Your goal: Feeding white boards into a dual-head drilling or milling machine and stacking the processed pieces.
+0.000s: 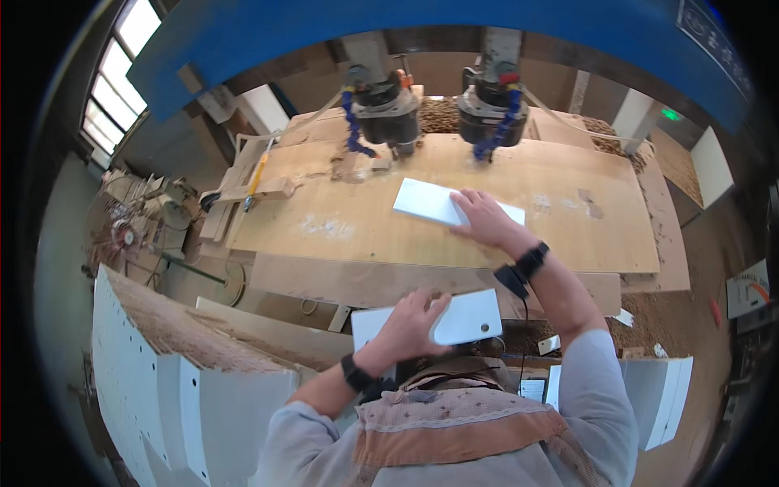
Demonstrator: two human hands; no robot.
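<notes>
A plain white panel lies slanted on the wooden worktable. My right hand rests across it, fingers over its top and thumb at the near edge, closed on it. Nearer my body, a second white panel shows a dark round hole by its right end. My left hand grips that one across its middle, its fingers at the far edge. Over the table's far side hang two dark spindle heads with blue segmented hoses; the right head stands just beyond the plain panel.
The worktable carries white dust marks and a wooden block at its left. A blue machine beam spans above. Stacked white panels stand at lower left, more white panels at lower right. Wood chips lie behind the spindles.
</notes>
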